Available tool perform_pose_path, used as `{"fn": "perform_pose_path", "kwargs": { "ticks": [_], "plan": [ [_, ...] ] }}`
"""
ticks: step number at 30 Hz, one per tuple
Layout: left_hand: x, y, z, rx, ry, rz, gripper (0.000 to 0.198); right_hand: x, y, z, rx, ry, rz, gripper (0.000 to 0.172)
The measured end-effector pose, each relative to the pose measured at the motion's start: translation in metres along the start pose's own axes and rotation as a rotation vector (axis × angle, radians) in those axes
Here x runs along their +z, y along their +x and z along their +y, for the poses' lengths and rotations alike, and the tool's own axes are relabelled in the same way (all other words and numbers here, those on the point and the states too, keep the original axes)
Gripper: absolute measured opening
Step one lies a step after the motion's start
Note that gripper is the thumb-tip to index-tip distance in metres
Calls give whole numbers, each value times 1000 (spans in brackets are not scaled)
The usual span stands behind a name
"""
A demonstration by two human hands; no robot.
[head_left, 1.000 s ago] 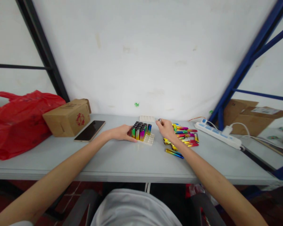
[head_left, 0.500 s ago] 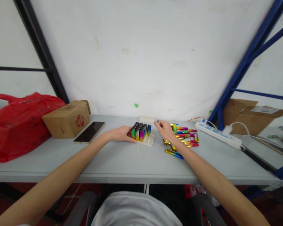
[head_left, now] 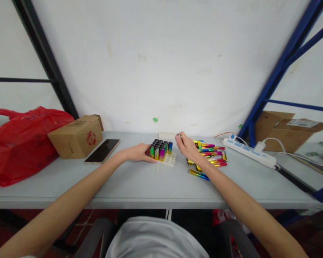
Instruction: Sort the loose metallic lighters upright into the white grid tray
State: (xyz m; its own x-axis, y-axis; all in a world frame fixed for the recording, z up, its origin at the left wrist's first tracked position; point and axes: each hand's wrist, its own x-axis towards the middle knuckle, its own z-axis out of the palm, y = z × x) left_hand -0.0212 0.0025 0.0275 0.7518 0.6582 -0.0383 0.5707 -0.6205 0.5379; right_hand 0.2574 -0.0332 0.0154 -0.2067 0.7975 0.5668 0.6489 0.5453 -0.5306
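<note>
Rainbow metallic lighters with black tops [head_left: 158, 146] stand upright in close rows in a white tray [head_left: 171, 159]. The tray's right part shows open holes. My left hand [head_left: 141, 153] grips the left side of the tray, thumb along its front and fingers at the back. Right of the tray, raised a little over the table, my right hand [head_left: 186, 146] is closed on a lighter [head_left: 180, 137]. Only its metallic end shows; the rest is hidden by the fingers. Beside my right wrist lies a loose pile of shiny multicoloured lighters [head_left: 211, 154].
A second white tray [head_left: 167, 135] lies against the wall. To the left are a phone [head_left: 103, 150], a cardboard box [head_left: 76, 138] and a red plastic bag [head_left: 24, 143]. A power strip [head_left: 249, 153] with cables lies at right, near folded cardboard [head_left: 280, 132].
My right hand has risen slightly and tilted, with the lighter still in its fingers. My left hand and the tray have stayed in place.
</note>
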Motion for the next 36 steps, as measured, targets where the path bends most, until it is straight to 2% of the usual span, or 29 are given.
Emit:
{"fn": "perform_pose_path", "kwargs": {
  "ticks": [8,13,20,27,32,36],
  "plan": [
    [1,1,-2,6,14,5,60,0,2,-1,-204,-52,74,38],
    [0,1,-4,11,34,1,57,3,1,-2,-176,7,9,39],
    [0,1,1,-14,127,8,58,12,1,5,-233,38,-109,41],
    [0,-1,5,-46,112,6,57,6,3,4,-205,-37,-180,42],
    [1,-1,1,2,18,-1,59,3,4,5,-102,-236,-203,54],
    [1,-1,3,-27,17,10,58,3,3,6,-78,-304,-228,59]
  ]
}}
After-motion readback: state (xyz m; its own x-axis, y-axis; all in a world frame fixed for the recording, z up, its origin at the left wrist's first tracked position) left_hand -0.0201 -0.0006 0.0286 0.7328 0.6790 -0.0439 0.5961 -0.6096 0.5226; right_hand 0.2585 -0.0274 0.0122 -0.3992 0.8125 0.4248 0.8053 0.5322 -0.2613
